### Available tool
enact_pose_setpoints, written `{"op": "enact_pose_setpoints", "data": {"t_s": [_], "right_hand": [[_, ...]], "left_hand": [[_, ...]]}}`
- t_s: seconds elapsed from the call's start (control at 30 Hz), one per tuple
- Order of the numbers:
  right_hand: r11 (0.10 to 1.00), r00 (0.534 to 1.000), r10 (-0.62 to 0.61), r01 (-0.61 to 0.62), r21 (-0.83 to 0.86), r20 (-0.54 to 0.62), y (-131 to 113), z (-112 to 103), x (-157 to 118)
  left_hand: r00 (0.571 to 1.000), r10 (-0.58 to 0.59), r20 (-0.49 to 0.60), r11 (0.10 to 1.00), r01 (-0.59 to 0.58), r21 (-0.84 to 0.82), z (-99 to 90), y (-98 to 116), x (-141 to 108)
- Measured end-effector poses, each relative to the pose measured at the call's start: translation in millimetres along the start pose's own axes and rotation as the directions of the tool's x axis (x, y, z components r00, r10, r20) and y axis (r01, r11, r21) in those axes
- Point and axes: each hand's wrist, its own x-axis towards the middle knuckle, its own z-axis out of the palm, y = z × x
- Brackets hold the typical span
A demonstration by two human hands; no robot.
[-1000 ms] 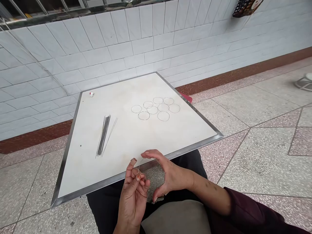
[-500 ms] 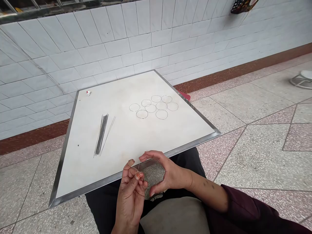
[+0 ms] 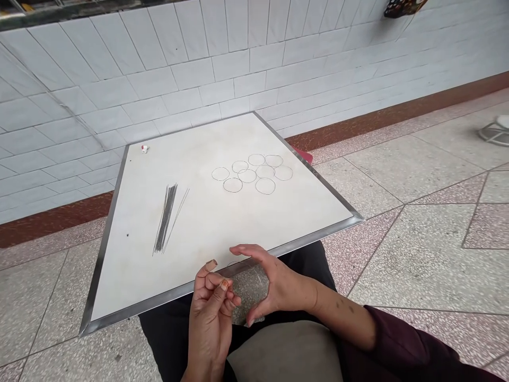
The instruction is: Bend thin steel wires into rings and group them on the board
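Note:
My left hand (image 3: 212, 318) is closed in a pinch, thumb against index finger, on a thin wire (image 3: 234, 262). The wire curves in a faint loop between my two hands, over the table's near edge; much of it is too fine to follow. Around the right side of that loop, my right hand (image 3: 286, 286) is open, its thumb and fingers spread in a C shape. I cannot make out whether its fingers touch the wire. Beyond them, several thin wire rings (image 3: 233, 185) lie partly overlapping, and a bundle of straight wires (image 3: 165, 220) lies to the left.
The white table (image 3: 207, 228) has a metal rim and stands against a tiled wall (image 3: 191, 77). A small white and red object (image 3: 145, 149) sits at its far left corner. A stool (image 3: 495, 130) stands on the floor far right, and something red shows behind the table.
The wire end that stood up above my left fingertips no longer shows, and the loop's curve now lies lower between my hands. My right fingers have shifted slightly right. The view moved slightly.

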Motion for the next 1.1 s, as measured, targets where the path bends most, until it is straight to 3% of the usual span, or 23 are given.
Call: {"op": "enact_pose_setpoints", "data": {"t_s": [0.13, 0.27, 0.37, 0.93, 1.1], "right_hand": [[0.993, 0.995, -0.098, 0.098, -0.059, 0.001, -5.1, 1.8, 2.0], [0.992, 0.992, -0.121, 0.121, -0.023, -0.039, -10.5, 2.2, 3.1], [0.996, 0.995, -0.089, 0.089, 0.000, -0.043, -9.2, 2.4, 3.3], [0.992, 0.997, 0.070, -0.068, 0.111, -0.013, 7.9, 14.6, -1.2], [0.984, 0.991, 0.127, -0.132, 0.121, 0.043, 13.0, 16.1, -0.4]], "left_hand": [[0.999, 0.033, 0.013, 0.997, -0.034, 0.072, -0.7, -1.1, -3.2], [0.991, 0.134, 0.005, 0.982, -0.133, 0.132, -1.4, -2.4, -5.7], [0.984, 0.178, -0.011, 0.971, -0.173, 0.164, -0.5, -2.1, -7.4], [0.990, 0.115, -0.080, 0.980, -0.100, 0.171, -1.0, -6.4, 1.3], [0.978, 0.177, -0.113, 0.974, -0.158, 0.165, 0.6, -11.4, 6.0]]}}
